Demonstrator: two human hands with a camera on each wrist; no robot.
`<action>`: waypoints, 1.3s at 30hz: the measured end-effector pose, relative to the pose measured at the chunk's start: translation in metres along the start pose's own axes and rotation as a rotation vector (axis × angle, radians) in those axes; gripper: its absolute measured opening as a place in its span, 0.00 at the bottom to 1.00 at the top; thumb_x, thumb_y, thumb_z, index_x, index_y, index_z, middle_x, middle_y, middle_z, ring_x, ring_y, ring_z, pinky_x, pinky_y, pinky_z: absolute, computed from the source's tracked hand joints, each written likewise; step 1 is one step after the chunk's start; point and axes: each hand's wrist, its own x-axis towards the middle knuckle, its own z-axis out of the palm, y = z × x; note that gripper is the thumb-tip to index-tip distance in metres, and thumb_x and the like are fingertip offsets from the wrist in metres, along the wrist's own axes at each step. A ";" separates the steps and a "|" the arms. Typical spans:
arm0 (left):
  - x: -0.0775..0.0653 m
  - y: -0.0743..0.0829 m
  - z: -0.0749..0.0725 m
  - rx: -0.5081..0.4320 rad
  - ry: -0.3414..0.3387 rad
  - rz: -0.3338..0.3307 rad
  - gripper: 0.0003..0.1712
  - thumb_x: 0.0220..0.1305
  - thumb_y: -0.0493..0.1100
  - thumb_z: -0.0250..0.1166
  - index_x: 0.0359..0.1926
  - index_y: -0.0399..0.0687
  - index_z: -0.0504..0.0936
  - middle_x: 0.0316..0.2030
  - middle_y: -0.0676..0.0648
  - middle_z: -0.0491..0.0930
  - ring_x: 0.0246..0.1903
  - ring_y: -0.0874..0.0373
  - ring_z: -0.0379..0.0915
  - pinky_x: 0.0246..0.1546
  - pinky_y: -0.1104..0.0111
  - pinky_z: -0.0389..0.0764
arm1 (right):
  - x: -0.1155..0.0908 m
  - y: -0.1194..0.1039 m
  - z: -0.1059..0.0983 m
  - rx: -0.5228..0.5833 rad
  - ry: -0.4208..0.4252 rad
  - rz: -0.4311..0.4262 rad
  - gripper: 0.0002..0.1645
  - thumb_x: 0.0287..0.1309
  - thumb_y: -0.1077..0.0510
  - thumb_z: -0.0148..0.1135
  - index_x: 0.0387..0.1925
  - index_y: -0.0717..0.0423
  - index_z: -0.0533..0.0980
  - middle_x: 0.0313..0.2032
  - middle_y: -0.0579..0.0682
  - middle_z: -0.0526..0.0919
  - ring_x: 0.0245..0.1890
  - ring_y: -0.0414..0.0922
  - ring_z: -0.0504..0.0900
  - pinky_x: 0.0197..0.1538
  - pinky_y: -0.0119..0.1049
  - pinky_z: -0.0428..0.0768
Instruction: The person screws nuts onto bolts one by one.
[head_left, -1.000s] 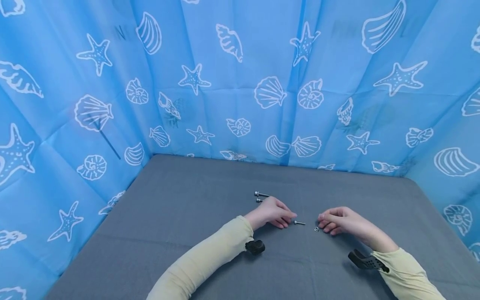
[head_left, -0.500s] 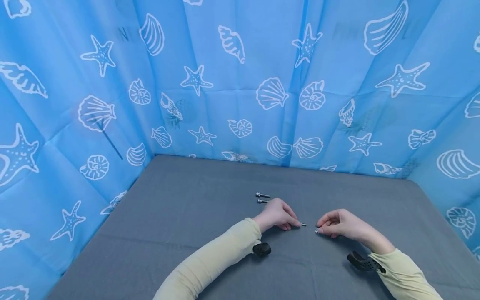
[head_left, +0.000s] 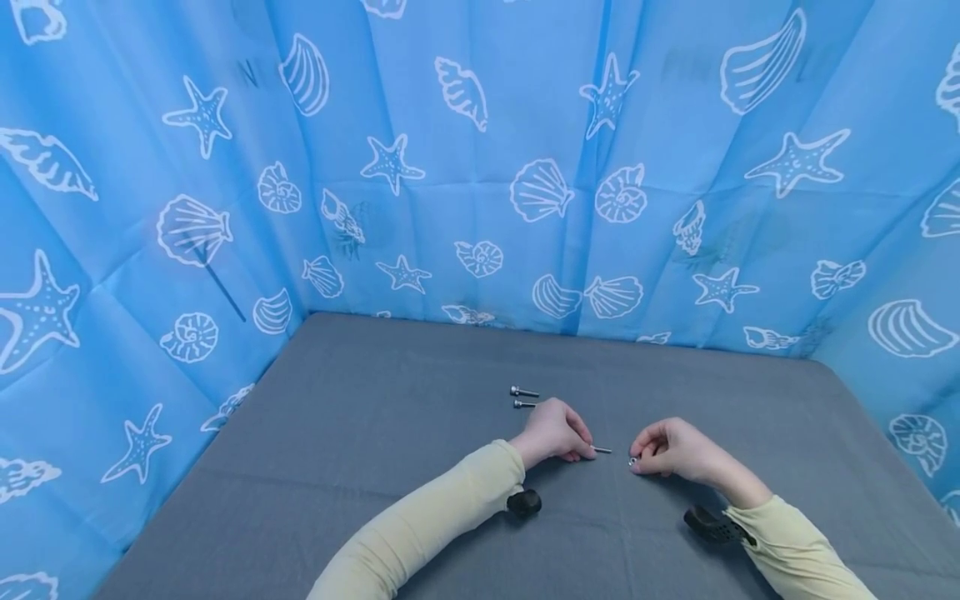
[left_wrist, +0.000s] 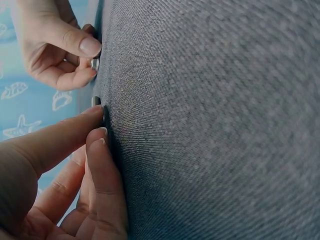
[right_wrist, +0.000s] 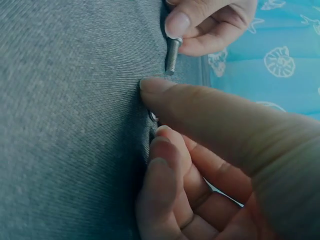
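My left hand (head_left: 557,432) pinches a small metal bolt (head_left: 603,451) low over the grey cloth. The threaded shank of that bolt (right_wrist: 172,57) juts toward the other hand in the right wrist view, its head covered by the fingertips. To the right, my right hand (head_left: 675,450) holds a small hex nut (head_left: 633,461) between thumb and finger. A short gap separates the bolt's tip from the nut. In the left wrist view the nut (left_wrist: 95,63) shows edge-on between the fingertips, close to the cloth.
Behind my left hand, a longer bolt (head_left: 524,392) and another bolt (head_left: 523,404) lie side by side. Grey cloth (head_left: 420,358) covers the table. Blue curtains (head_left: 465,208) with shell and starfish prints enclose its back and sides.
The left hand has gripped the bolt that lay at its fingertips, turning it slightly. The right fingers have closed around the nut, which was resting on the cloth beside them.
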 end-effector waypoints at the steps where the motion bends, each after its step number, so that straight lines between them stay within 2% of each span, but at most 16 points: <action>1: 0.000 0.000 0.000 -0.001 -0.001 -0.002 0.10 0.44 0.33 0.78 0.18 0.47 0.84 0.17 0.52 0.80 0.14 0.62 0.75 0.16 0.72 0.80 | 0.000 0.000 0.000 -0.011 0.003 0.000 0.10 0.55 0.64 0.68 0.34 0.68 0.78 0.23 0.50 0.77 0.20 0.36 0.72 0.22 0.31 0.76; 8: -0.002 0.000 -0.002 0.017 -0.011 -0.006 0.10 0.46 0.35 0.77 0.17 0.47 0.84 0.16 0.52 0.79 0.14 0.63 0.75 0.18 0.72 0.81 | 0.002 -0.002 0.002 -0.043 0.015 0.013 0.08 0.56 0.62 0.67 0.33 0.66 0.79 0.24 0.50 0.77 0.21 0.37 0.73 0.23 0.32 0.77; 16: -0.001 -0.003 -0.005 -0.009 -0.044 -0.004 0.09 0.48 0.35 0.76 0.18 0.46 0.85 0.16 0.51 0.80 0.15 0.62 0.76 0.19 0.71 0.81 | 0.001 0.001 0.001 -0.047 0.027 0.025 0.07 0.58 0.63 0.65 0.34 0.65 0.80 0.25 0.50 0.79 0.22 0.38 0.74 0.23 0.33 0.79; 21: -0.002 -0.009 -0.010 -0.107 -0.090 -0.009 0.06 0.50 0.34 0.74 0.21 0.44 0.86 0.18 0.49 0.82 0.18 0.61 0.78 0.21 0.69 0.83 | 0.001 -0.001 0.000 -0.042 0.037 0.012 0.07 0.58 0.64 0.63 0.35 0.67 0.79 0.27 0.52 0.80 0.22 0.39 0.74 0.23 0.34 0.78; 26: -0.003 -0.013 -0.017 -0.220 -0.138 0.001 0.02 0.52 0.35 0.73 0.26 0.42 0.87 0.21 0.46 0.83 0.21 0.57 0.81 0.23 0.67 0.84 | 0.005 -0.009 0.001 0.002 0.085 -0.009 0.10 0.60 0.63 0.62 0.36 0.69 0.78 0.26 0.55 0.79 0.21 0.39 0.73 0.21 0.33 0.76; 31: -0.005 -0.017 -0.029 -0.300 -0.162 0.030 0.02 0.54 0.38 0.72 0.29 0.43 0.87 0.24 0.45 0.84 0.25 0.55 0.82 0.27 0.65 0.85 | 0.013 -0.014 0.005 0.089 0.146 -0.048 0.14 0.62 0.61 0.61 0.39 0.73 0.77 0.26 0.55 0.81 0.22 0.39 0.76 0.24 0.33 0.78; 35: -0.007 -0.017 -0.043 -0.393 -0.172 0.095 0.03 0.56 0.38 0.71 0.31 0.43 0.86 0.27 0.44 0.85 0.28 0.54 0.83 0.33 0.60 0.85 | 0.022 -0.018 0.009 0.230 0.196 -0.039 0.20 0.64 0.58 0.61 0.45 0.75 0.75 0.33 0.56 0.84 0.31 0.42 0.82 0.34 0.35 0.82; 39: -0.010 -0.012 -0.057 -0.453 -0.127 0.169 0.04 0.56 0.39 0.71 0.33 0.43 0.86 0.28 0.43 0.85 0.30 0.52 0.84 0.37 0.56 0.85 | 0.031 -0.029 0.015 0.409 0.249 -0.015 0.26 0.66 0.54 0.59 0.51 0.75 0.71 0.41 0.55 0.84 0.43 0.46 0.82 0.45 0.37 0.82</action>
